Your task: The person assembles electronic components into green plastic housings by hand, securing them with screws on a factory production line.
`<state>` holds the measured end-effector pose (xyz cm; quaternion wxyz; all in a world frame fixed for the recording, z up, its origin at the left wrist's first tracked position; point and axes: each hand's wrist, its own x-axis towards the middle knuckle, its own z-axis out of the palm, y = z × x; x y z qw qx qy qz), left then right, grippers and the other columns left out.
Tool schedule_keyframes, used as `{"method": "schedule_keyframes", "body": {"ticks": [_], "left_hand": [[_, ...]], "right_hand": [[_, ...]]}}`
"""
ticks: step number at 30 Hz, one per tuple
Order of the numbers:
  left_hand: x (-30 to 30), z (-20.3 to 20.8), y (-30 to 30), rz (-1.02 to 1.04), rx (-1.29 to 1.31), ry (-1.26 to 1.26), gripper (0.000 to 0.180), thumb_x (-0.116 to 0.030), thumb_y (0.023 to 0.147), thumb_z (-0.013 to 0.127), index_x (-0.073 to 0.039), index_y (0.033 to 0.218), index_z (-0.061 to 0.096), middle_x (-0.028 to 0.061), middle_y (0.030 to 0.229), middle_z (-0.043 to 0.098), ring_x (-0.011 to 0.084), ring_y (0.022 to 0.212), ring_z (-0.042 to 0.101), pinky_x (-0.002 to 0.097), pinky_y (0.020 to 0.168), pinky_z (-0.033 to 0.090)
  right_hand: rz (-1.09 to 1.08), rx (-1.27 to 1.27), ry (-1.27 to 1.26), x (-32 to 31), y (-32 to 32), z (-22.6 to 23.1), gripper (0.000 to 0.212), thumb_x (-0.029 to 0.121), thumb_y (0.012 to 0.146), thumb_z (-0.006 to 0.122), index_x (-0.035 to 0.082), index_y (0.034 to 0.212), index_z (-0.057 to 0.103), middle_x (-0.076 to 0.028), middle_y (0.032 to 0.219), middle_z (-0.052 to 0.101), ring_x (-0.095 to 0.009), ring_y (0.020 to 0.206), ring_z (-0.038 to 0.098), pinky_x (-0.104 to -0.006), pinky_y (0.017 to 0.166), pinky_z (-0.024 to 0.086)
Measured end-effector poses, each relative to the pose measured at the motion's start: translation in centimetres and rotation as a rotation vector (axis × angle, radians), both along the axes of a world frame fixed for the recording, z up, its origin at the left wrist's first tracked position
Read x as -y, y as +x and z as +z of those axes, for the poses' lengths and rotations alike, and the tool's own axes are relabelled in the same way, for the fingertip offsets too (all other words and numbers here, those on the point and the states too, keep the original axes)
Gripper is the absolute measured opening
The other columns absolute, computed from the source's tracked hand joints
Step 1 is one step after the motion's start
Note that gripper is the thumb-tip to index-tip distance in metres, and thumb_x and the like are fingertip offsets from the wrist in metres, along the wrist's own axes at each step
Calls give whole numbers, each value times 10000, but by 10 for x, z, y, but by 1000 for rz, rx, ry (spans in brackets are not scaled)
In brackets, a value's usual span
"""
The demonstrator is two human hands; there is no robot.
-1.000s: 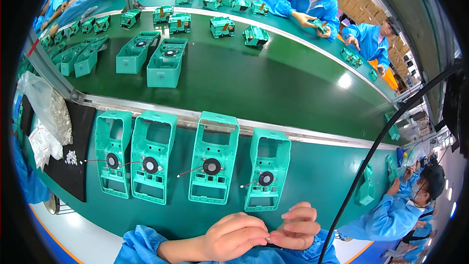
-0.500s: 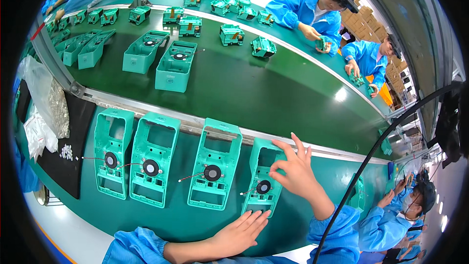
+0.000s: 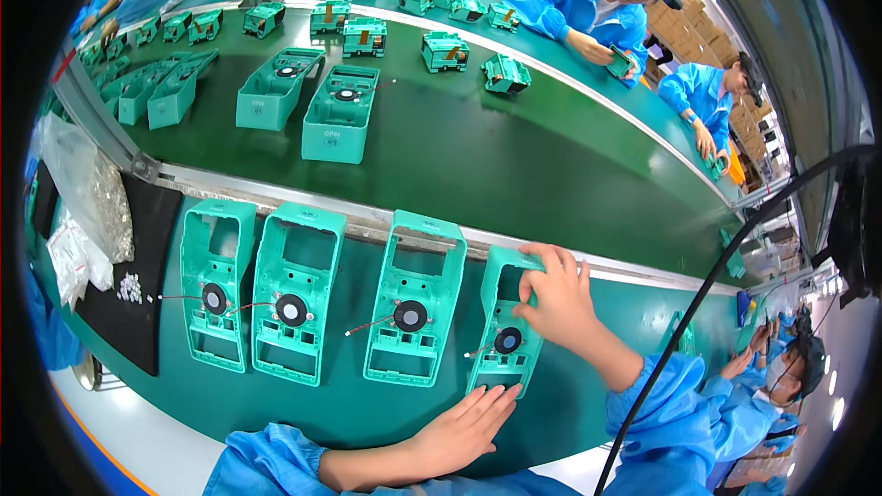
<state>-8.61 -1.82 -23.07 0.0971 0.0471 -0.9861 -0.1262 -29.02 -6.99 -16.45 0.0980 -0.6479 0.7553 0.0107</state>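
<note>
Four-sided green plastic housings, several in a row, lie on the green tabletop, each with a round black fan and a thin wired lead. At the row's right end is a green housing [image 3: 503,316] with its fan [image 3: 507,341]. My right hand [image 3: 568,301] curls its fingers and thumb over this housing's upper right edge. My left hand [image 3: 467,426] lies flat, fingers stretched, their tips touching its near end. Left of it lie another housing [image 3: 410,288] and two more close together, one of them this housing [image 3: 297,283].
Beyond a metal rail runs a green conveyor belt [image 3: 496,165] carrying more housings [image 3: 333,142] and small green assemblies [image 3: 446,53]. At left, a black mat [image 3: 138,335] holds small white parts [image 3: 130,288] beside a plastic bag [image 3: 84,186]. A black cable [image 3: 695,301] crosses at right. Co-workers sit across and at right.
My right hand has gone from raised, spread fingers to a grip on the right housing's upper edge. My left hand stays at the near end. The view has shifted slightly.
</note>
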Motion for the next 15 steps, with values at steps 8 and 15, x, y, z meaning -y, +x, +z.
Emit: {"method": "schedule_keyframes", "body": {"ticks": [8, 15], "left_hand": [[-5, 27, -11, -7, -43, 179, 605, -333, 744, 596, -26, 1231, 410, 135, 1349, 298, 276, 1188, 356, 376, 992, 277], [-9, 39, -14, -14, -17, 164, 579, -319, 759, 585, -27, 1228, 412, 134, 1347, 303, 278, 1184, 362, 378, 986, 287]], "right_hand": [[181, 123, 123, 1, -23, 45, 101, 194, 705, 647, 133, 773, 604, -52, 1220, 397, -282, 1050, 458, -597, 935, 242], [612, -241, -140, -17, -40, 63, 170, 129, 736, 523, 142, 885, 603, -84, 1259, 418, -328, 1124, 420, -491, 958, 311]]}}
